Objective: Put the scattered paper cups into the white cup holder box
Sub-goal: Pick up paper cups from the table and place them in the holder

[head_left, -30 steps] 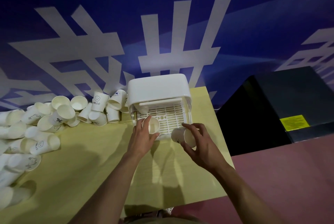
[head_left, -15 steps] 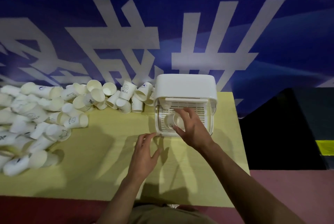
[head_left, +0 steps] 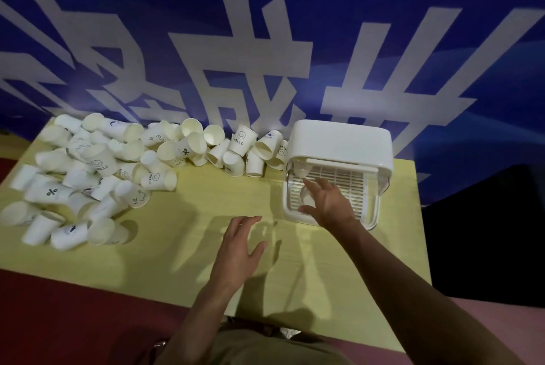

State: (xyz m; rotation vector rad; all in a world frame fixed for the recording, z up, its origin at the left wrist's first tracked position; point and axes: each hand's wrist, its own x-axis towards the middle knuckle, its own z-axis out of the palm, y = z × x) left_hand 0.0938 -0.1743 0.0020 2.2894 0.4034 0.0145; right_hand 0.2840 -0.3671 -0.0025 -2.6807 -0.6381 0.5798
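- Right hand (head_left: pixel 330 205) reached into the open front of the white cup holder box (head_left: pixel 339 143), fingers curled round a paper cup (head_left: pixel 306 201) sitting on the slotted tray (head_left: pixel 345 182) inside. Looked like a loose hold, though hard to call with the cup half hidden behind the fingers.
- One more small cup (head_left: pixel 301 170) tucked in the box's back left corner.
- Left hand (head_left: pixel 240 242) hovering over the yellow table (head_left: pixel 188 217), fingers spread, nothing held.
- Big messy heap of scattered paper cups (head_left: pixel 97 170) across the table's left and far side, mostly tipped over, a few upright.
- Upright cup with a smiley and "HELLO" (head_left: pixel 239 140) near the heap's right end, just left of the box.
- Blue banner with huge white characters (head_left: pixel 241 76) right behind the table.
- Dark cabinet (head_left: pixel 483 232) off to the right of the table.
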